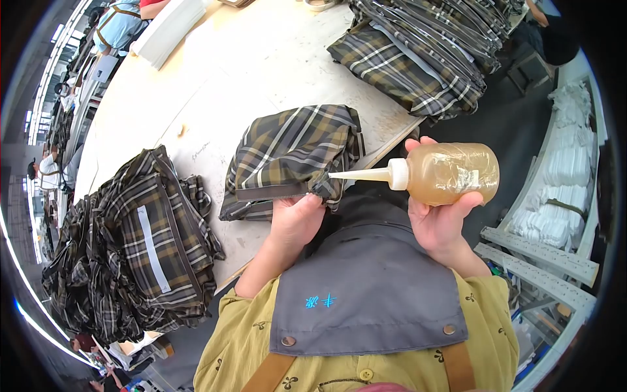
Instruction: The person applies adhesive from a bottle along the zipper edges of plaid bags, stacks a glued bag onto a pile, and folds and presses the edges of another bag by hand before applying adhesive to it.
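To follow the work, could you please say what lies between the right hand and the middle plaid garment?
The white cap and nozzle of the bottle, as the head view shows.

Bright light, washed-out tabletop point(255, 65), fisheye curvature, black corners

Long white stack point(168, 34) lay slantwise on pale table point(261, 65), far edge. Person in light blue top point(121, 26) was just past it, brown straps across back. Off right, kinda messy white bundles point(563, 163), dark band point(567, 208) across them, near perforated metal bars point(539, 277). Person in dark top point(555, 39) was upper right.
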Tool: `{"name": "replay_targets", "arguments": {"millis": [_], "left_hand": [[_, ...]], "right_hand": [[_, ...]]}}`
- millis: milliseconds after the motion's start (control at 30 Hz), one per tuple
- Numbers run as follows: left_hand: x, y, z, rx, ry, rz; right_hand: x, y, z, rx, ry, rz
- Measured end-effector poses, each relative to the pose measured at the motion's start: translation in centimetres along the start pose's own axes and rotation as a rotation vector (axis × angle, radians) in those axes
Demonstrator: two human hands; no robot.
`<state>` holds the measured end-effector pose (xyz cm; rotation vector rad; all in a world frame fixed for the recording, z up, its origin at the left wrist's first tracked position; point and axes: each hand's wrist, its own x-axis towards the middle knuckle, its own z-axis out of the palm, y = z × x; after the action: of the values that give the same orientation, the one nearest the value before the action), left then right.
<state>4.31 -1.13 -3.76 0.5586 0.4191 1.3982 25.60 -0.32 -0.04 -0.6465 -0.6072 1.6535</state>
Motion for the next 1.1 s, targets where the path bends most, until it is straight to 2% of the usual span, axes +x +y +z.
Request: {"name": "replay_targets", "arguments": {"millis": [167,267,400,500,600,700,833,1100], "left_hand": [[-0.1,0.0,0.2,-0.001,0.003,-0.008],[-0.1,-0.3,0.2,0.074,0.073,0.018],[-0.4,-0.7,-0.9,0.057,0.043,0.011],[-0.6,-1.0,-2.4,-0.114,-0.055,0.0],[0.3,0.3,0.9,-0.014,0.137,-0.019],[0.4,0.9,1.5,-0.04,0.141,-0.02],[0.3,0.6,1.2,-0.028,0.167,-0.008],[0.3,0.8,1.4,-0.049,0.137,-0.034]], "right_hand": [[0.0,0.2,0.2,-0.096,0.019,-0.036],[-0.2,0.3,0.1,-0.076,-0.015,-0.014],[-0.2,0.5,0.0,-0.067,-0.053,-0.001],[-0.1,0.9,-0.5,0.081,-0.155,0.073],[0.4,0.7,0.1,0.429,-0.074,0.09],[0.7,0.5,0.4,0.279,-0.006,0.01],[0.4,0.8,-0.3,0.233,-0.075,0.034],[0.4,0.9,-0.3,0.153,-0.064,0.049]]}}
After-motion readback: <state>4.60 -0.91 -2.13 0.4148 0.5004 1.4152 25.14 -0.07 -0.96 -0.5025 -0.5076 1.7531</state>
